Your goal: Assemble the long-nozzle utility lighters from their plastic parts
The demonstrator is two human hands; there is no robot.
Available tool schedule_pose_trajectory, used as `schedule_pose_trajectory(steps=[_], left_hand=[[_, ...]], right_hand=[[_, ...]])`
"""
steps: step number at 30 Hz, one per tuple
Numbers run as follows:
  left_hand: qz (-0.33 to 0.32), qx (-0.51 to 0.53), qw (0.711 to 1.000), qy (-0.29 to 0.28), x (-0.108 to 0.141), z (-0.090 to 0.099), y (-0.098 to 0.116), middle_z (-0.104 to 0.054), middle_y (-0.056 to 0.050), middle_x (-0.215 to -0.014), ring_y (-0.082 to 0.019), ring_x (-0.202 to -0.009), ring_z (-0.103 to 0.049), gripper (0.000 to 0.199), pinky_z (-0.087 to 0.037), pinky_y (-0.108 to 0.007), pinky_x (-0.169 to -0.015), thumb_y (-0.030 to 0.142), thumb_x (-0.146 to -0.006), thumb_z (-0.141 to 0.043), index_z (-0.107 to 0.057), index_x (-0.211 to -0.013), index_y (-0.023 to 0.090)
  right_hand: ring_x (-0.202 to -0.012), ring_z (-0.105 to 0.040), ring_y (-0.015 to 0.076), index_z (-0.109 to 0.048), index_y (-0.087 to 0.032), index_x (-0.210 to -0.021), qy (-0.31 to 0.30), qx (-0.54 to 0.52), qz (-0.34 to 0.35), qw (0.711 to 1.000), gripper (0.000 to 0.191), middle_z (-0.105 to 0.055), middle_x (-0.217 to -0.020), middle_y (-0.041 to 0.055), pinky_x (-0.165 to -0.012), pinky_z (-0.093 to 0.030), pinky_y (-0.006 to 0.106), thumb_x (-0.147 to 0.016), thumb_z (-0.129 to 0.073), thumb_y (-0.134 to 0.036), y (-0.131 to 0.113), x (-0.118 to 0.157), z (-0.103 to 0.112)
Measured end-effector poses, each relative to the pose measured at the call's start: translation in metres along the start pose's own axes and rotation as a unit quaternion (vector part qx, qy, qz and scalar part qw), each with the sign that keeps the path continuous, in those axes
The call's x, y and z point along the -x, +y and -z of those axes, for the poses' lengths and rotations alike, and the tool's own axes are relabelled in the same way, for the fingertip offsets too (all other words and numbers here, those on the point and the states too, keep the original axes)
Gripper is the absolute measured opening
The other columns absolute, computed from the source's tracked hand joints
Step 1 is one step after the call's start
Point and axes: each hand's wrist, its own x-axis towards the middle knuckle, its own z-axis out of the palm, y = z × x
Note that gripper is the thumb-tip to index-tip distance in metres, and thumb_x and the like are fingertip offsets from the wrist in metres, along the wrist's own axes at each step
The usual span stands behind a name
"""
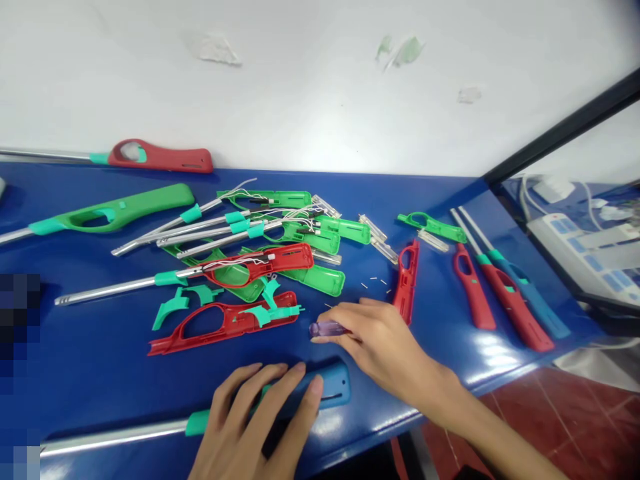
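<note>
Blue lighter (336, 387) lies along the near side of the desk (450, 293), left hand (255, 413) with fingers spread wide over it; I'd press evenly there, right hand (380, 340) gripping the purple handle (327, 329).

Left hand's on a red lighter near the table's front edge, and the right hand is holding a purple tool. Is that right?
Not quite: the head view shows that the lighter under the left hand is blue, not red. It does lie near the front edge of the table, and the right hand is holding a purple tool.
</note>
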Motion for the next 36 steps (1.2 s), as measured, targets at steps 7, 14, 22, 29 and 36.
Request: schedule_pose_trajectory(steps=[7,14,22,29,36], left_hand=[[0.027,0.001,1.0,0.01,0.001,-0.006,0.006,-0.075,-0.004,-0.122,-0.022,-0.118,-0.062,0.029,-0.039,-0.042,-0.109,0.025,-0.109,-0.051,-0.075,-0.125,0.028],[0.061,0.018,0.998,0.026,0.001,-0.011,0.011,-0.075,-0.004,-0.122,-0.022,-0.117,-0.061,0.027,-0.038,-0.041,-0.11,0.026,-0.108,-0.053,-0.075,-0.125,0.026],[0.014,-0.003,1.0,0.001,-0.005,-0.003,0.006,-0.072,-0.007,-0.127,-0.024,-0.118,-0.06,0.033,-0.039,-0.042,-0.106,0.013,-0.104,-0.052,-0.073,-0.129,0.022],[0.036,0.009,0.999,-0.018,-0.003,-0.002,0.008,-0.07,-0.006,-0.132,-0.024,-0.123,-0.059,0.034,-0.037,-0.044,-0.11,0.016,-0.106,-0.054,-0.071,-0.133,0.024],[0.037,0.022,0.999,-0.003,-0.002,-0.002,0.01,-0.07,-0.007,-0.132,-0.025,-0.124,-0.058,0.034,-0.036,-0.044,-0.113,0.019,-0.107,-0.053,-0.071,-0.135,0.023]], right_hand=[[-0.081,-0.075,0.0156,-0.07,-0.025,-0.105,0.043,-0.029,-0.047,0.998,0.014,-0.081,-0.098,-0.0026,-0.074,-0.049,0.027,-0.107,-0.06,-0.034,-0.006,0.012,0.004],[-0.059,-0.062,0.0059,-0.066,-0.028,-0.095,0.104,-0.094,-0.128,0.982,0.009,-0.071,-0.077,-0.0101,-0.055,-0.047,0.014,-0.104,-0.066,-0.029,-0.031,0.044,0.009],[-0.075,-0.076,0.0103,-0.07,-0.027,-0.092,0.153,-0.097,-0.139,0.974,0.013,-0.08,-0.086,-0.0072,-0.067,-0.056,0.017,-0.098,-0.066,-0.016,-0.04,0.061,-0.015],[-0.064,-0.072,0.0121,-0.071,-0.027,-0.089,0.161,-0.098,-0.147,0.971,0.015,-0.079,-0.08,-0.0066,-0.063,-0.057,0.021,-0.099,-0.064,-0.017,-0.039,0.063,-0.018],[-0.065,-0.072,0.0112,-0.071,-0.027,-0.092,0.177,-0.093,-0.133,0.971,0.015,-0.079,-0.082,-0.0066,-0.062,-0.057,0.021,-0.098,-0.064,-0.016,-0.037,0.064,-0.019]])
